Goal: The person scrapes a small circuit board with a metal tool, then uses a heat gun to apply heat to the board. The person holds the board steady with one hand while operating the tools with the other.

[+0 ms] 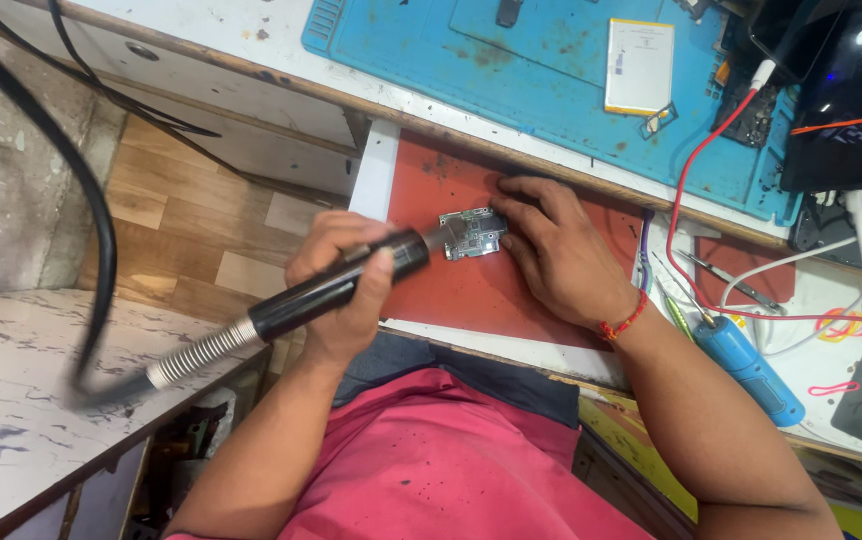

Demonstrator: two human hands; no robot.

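My left hand (336,275) grips a black hot-air wand (336,287) whose metal nozzle points right at a small green circuit board (471,233). The board lies on a red mat (471,290) on a pulled-out white shelf. My right hand (551,245) rests flat on the mat, its fingertips pressing the board's right edge. A red thread bracelet circles that wrist. A thick black hose with a steel spring collar (196,355) runs from the wand off to the left.
A blue work mat (551,90) on the bench above holds a white phone battery (639,65) and small parts. Red and white cables (751,300), tweezers (726,280), a blue cylindrical tool (746,370) and dark devices (846,110) crowd the right. A marbled side table (21,390) stands left.
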